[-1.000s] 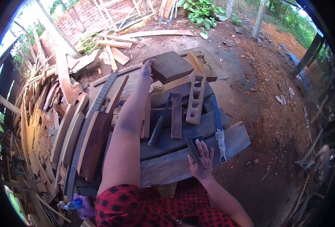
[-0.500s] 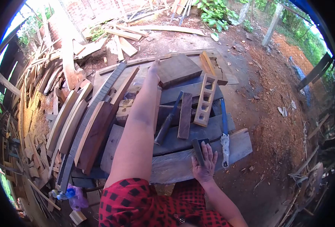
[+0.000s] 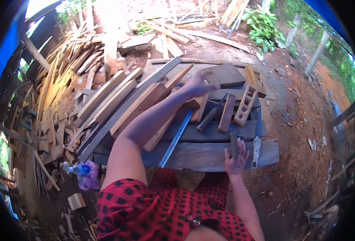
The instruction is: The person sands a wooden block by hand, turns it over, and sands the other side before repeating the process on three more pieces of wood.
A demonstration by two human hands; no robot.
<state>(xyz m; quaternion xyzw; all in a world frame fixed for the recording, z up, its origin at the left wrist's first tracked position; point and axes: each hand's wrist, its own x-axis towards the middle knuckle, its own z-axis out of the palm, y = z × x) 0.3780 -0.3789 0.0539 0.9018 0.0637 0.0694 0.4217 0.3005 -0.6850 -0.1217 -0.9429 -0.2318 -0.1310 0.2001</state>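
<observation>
My left hand [image 3: 201, 85] is stretched forward over the bench, fingers apart, just left of a thick wooden block [image 3: 225, 76]. My right hand [image 3: 236, 159] rests at the bench's near edge, fingers spread over a small dark block [image 3: 234, 143]. Between the hands lie a dark-handled chisel [image 3: 211, 115], a dark wooden strip [image 3: 226, 113] and a pale piece with square holes [image 3: 245, 105]. A blue ruler [image 3: 176, 138] lies slanted on the boards. A saw-like tool with a wrapped handle [image 3: 256, 150] is right of my right hand.
Long timber pieces [image 3: 139, 108] lean across the bench's left side. Scrap wood [image 3: 51, 136] is piled further left. A bottle [image 3: 79, 169] and a purple bag [image 3: 90, 176] hang or lie low at the left. A leafy plant [image 3: 261, 28] grows at the back.
The view has shifted, so the bench appears further right and lower left items show more. My left hand has come off the thick block's left edge. The blue ruler now shows.
</observation>
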